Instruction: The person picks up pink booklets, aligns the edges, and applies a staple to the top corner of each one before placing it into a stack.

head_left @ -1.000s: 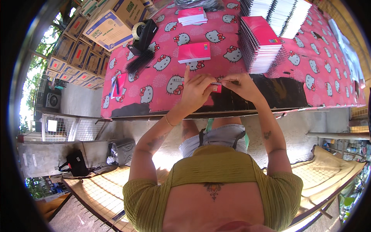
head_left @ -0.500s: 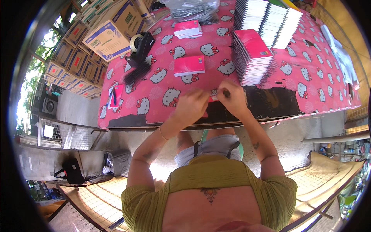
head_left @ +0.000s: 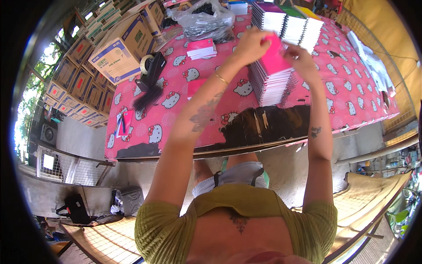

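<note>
Over the near stack of spiral-bound notebooks (head_left: 270, 88), a pink-covered notebook (head_left: 276, 59) lies between my hands, smeared by motion. My left hand (head_left: 254, 46) is closed on its far left part, thumb across the pink cover. At its right edge, my right hand (head_left: 302, 64) is closed with the fingertips on the notebook. Whether the notebook rests fully on the stack I cannot tell. Left of the stack lies a pink pad (head_left: 194, 88), partly hidden by my left forearm. Farther back sits a small pile of pink pads (head_left: 201, 49).
Taller notebook stacks with purple (head_left: 267, 8), green (head_left: 293, 12) and yellow (head_left: 309, 13) covers stand behind. At the left are a tape dispenser (head_left: 151, 70), black binding coils (head_left: 147, 98), a pad with a pen (head_left: 124, 123) and a carton (head_left: 118, 55). A clear plastic bag (head_left: 209, 24) lies at the back.
Both hands have moved from the table's near edge, where they were working on something small, up and away to the top of the notebook stack. The view has shifted slightly.
</note>
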Motion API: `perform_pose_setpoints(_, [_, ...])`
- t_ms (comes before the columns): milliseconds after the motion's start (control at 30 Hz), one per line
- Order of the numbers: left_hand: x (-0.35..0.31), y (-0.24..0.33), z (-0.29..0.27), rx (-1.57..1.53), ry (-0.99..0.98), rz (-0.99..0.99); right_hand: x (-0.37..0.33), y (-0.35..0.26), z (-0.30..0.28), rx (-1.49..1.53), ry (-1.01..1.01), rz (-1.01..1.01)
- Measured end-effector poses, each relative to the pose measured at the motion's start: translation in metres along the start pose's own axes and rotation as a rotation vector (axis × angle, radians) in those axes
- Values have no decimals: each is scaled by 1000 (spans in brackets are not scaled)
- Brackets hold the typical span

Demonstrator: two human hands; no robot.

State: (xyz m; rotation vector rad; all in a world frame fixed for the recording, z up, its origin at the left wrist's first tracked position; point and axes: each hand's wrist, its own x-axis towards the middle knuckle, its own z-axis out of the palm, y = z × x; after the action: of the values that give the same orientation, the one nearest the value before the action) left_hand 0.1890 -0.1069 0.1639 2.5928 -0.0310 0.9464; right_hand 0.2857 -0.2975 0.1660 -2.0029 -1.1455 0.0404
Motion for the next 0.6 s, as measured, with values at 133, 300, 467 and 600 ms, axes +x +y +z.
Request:
perform_pose_setpoints(133, [-22,-18,32,310,391,16,-5,24,25,-95,167,-1])
perform_pose_setpoints(300, [-114,-55,-39,-50,298,-26,-66,-38,-5,31,635,-339])
perform_pose_setpoints(467, [-247,-105,-49,304,-16,-53,-121,-68,46,285,426,-439])
perform_pose_setpoints(600, [-251,-99,-44,335,-19,6,-115,-67,112,434,104,-376])
